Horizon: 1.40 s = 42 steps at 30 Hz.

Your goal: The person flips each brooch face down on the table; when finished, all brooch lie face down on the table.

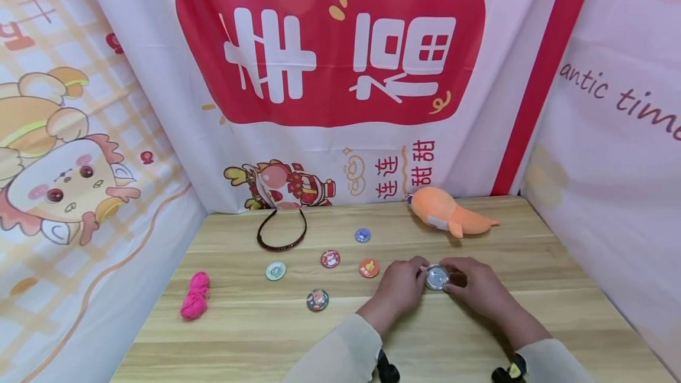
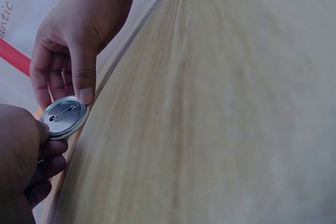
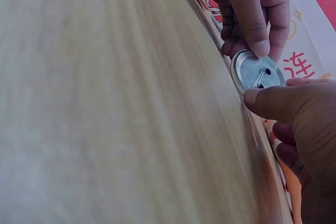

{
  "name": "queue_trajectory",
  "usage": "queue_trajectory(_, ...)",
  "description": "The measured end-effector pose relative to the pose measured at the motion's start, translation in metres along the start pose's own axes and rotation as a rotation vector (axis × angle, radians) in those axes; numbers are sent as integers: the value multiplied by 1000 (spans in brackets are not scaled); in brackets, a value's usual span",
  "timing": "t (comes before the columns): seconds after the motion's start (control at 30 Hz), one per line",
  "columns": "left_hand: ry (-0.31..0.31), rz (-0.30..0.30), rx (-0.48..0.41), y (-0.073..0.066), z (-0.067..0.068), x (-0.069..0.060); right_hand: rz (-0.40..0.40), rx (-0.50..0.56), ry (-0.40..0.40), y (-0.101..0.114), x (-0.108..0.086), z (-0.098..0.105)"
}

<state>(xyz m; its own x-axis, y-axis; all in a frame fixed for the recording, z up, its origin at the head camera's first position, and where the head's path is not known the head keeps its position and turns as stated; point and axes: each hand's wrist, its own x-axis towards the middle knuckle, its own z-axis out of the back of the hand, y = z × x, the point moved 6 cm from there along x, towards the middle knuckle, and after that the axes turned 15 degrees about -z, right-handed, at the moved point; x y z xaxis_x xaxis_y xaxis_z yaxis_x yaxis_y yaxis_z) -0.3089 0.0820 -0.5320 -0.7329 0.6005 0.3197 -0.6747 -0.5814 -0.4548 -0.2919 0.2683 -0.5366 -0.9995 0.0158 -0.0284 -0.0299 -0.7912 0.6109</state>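
1. The badge (image 1: pixel 437 277) is held back-side up over the tabletop (image 1: pixel 340 341), between the left hand (image 1: pixel 400 287) and right hand (image 1: pixel 481 288); both hands' fingers pinch its rim from opposite sides.
2. The wrist views show the metal pin (image 2: pixel 64 113) across its back clearly; the head view shrinks it to a glint. Whether the rim touches the tabletop, I can't quite tell.
3. The tabletop is pale wood grain, closed in by printed cloth: a back curtain (image 1: pixel 330 46) with a red panel, and cloth on both sides.
4. Near the left hand lie orange, red, blue, green and dark badges.
5. Farther out: an orange soft toy (image 1: pixel 449 213), a dark headband (image 1: pixel 282 247) and pink yarn (image 1: pixel 195 296).
6. Sleeves (image 1: pixel 340 350) cover part of the near tabletop.
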Motion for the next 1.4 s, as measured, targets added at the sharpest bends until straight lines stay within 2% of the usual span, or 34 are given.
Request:
queue_trajectory(0.13,13,-4,-18,2,-2,-2,14,-7,-1,0,-1,0)
queue_trajectory(0.3,42,-71,-2,0,-7,0,8,-15,13,-3,1,1)
queue_trajectory(0.53,39,-148,38,-5,-11,0,-13,-24,65,-8,2,2)
queue_trajectory(0.67,50,-152,69,-4,-14,-1,7,-25,79,-9,2,1)
queue_trajectory(0.9,83,-155,78,0,-15,-3,65,-55,50,-11,0,2)
queue_trajectory(1.2,85,-171,103,-2,-13,-5,69,-65,66,-14,1,0)
queue_trajectory(1.4,78,-193,129,-3,-14,-4,107,-87,45,-12,-1,1)
